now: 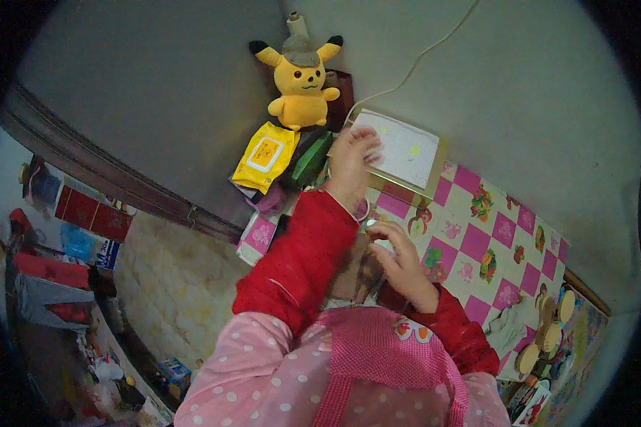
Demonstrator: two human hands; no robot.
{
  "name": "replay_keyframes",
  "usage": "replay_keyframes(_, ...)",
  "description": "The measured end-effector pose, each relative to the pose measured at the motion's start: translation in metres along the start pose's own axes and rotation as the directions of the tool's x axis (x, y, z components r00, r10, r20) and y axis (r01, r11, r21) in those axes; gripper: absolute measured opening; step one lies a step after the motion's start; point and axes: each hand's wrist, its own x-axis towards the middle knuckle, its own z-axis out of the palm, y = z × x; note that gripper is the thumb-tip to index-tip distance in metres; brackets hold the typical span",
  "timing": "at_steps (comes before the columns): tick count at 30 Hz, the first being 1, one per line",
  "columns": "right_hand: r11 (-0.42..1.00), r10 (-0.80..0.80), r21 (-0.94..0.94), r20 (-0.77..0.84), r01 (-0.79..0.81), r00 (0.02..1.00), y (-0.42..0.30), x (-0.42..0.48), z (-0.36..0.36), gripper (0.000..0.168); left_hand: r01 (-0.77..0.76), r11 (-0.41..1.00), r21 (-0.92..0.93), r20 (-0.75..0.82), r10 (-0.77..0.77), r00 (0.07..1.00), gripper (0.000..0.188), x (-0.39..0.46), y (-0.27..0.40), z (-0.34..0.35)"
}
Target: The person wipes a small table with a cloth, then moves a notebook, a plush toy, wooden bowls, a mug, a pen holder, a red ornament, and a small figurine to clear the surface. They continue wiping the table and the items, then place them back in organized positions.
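Note:
My left hand point(355, 155), blurred, is over the left part of a white rectangular panel point(416, 149) with small yellow-green marks. Its fingers are slightly bent and apart, with nothing seen in them; whether they touch the panel is unclear. A white band circles near that wrist. Lower down, my right hand point(400, 259) has thumb and forefinger curved beside a small whitish-green thing point(371, 224); whether they grip it is unclear. Left of the panel lie a yellow pack of wipes point(265, 156) and a dark green box point(312, 159). A yellow plush toy point(301, 91) in a grey hat sits behind them.
A pink checked tablecloth point(473, 237) with fruit prints covers the table. Several round wooden-looking lids point(527, 358) and a crumpled pale cloth point(507, 325) are at the right. A pale cable point(419, 56) runs down the wall to the panel. A dark object stands behind the toy.

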Motion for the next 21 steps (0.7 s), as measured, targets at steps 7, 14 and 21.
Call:
replay_keyframes(7, 0.938, 0.347, 0.123, -0.301, -0.325, 0.888, 0.051, -0.054, -0.045, 0.023, -0.258, 0.253, 0.932, 0.048, 0.623, 0.781, 0.068, 0.164, 0.078, -0.107)
replay_keyframes(14, 0.899, 0.434, 0.09, -0.335, -0.43, 0.837, 0.092, -0.103, -0.031, 0.021, 0.16, 0.655, 0.738, -0.32, 0.131, 0.938, 0.117, 0.21, 0.095, -0.085)
replay_keyframes(21, 0.843, 0.537, 0.207, -0.298, -0.496, 0.789, 0.083, -0.101, -0.031, 0.022, 0.132, 0.88, 0.457, -0.14, -0.075, 0.987, 0.053, 0.227, 0.085, -0.121)
